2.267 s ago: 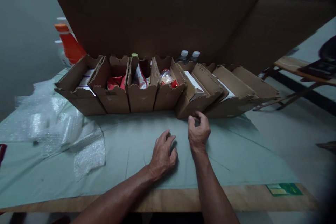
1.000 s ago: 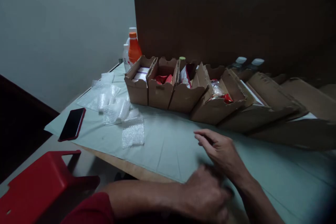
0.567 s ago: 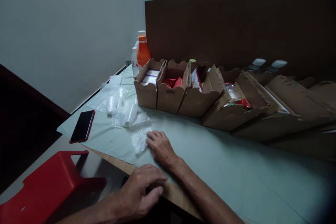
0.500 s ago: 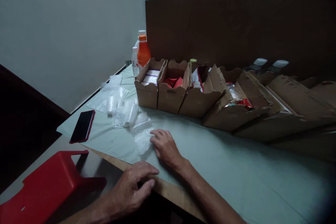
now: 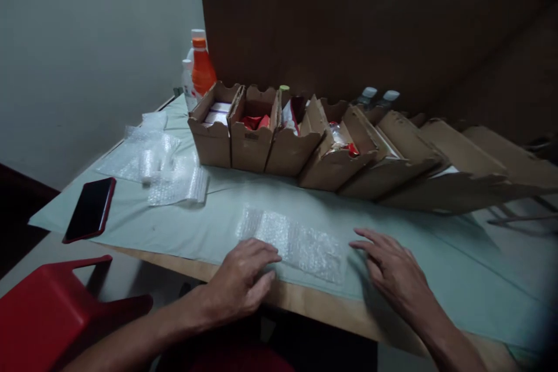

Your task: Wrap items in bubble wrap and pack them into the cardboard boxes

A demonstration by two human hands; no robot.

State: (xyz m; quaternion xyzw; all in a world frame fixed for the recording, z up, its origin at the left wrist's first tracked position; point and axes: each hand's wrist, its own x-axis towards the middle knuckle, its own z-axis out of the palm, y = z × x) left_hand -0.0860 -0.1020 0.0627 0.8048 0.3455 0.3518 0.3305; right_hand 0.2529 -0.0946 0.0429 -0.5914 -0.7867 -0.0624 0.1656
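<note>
- One strip of bubble wrap (image 5: 296,244) lies flat on the surface (image 5: 326,305), near its front edge and between the two hands; its long axis runs mostly sideways, the right end angled slightly toward the person.
- The left hand (image 5: 244,276) is nearer: the strip lies ahead and to its right, and the fingertips overlap its near edge in view. Whether they touch, I cannot tell. The fingers are loosely bent, thumb apart, gripping nothing.
- The right hand (image 5: 394,270) is just beyond the strip's right end, apart from it, fingers spread fairly wide and holding nothing.
- More bubble wrap sits bunched in a pile (image 5: 176,180) farther left; its pieces overlap too much to count.
- One red-cased smartphone (image 5: 89,209) is at the left edge.
- Behind stand at least six cardboard bins (image 5: 248,154); those at right overlap.
- Three bottles (image 5: 203,72) cluster at far left, one orange.
- Two white-capped bottles (image 5: 369,93) show behind the bins.
- One red plastic stool (image 5: 47,308) is at lower left.
</note>
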